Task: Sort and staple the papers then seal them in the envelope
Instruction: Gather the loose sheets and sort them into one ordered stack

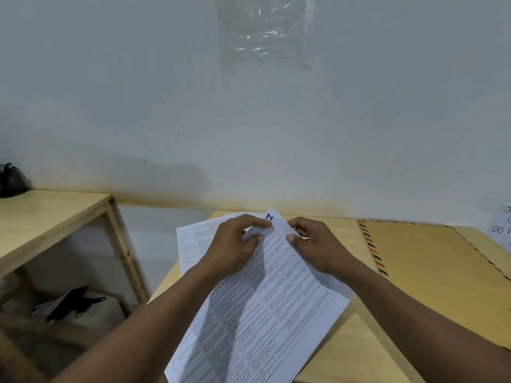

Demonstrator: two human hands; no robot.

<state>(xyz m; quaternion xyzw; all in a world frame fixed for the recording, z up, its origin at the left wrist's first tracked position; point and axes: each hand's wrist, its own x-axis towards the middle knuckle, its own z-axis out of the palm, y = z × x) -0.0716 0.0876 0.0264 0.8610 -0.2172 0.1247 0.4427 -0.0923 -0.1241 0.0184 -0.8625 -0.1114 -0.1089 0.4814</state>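
A printed sheet with table text is held tilted over the wooden table, a blue handwritten "1" at its top corner. My left hand pinches the sheet's top edge between thumb and fingers. My right hand grips the same top edge just to the right, thumb on the paper. Another printed sheet lies on the table beneath, showing at the left. A large brown envelope with a red and black striped border lies flat on the table to the right. No stapler is in view.
A wooden shelf unit stands to the left with a black object on top and dark items below. The white wall is close behind the table. A handwritten note sits at the right edge. Clear plastic is stuck on the wall.
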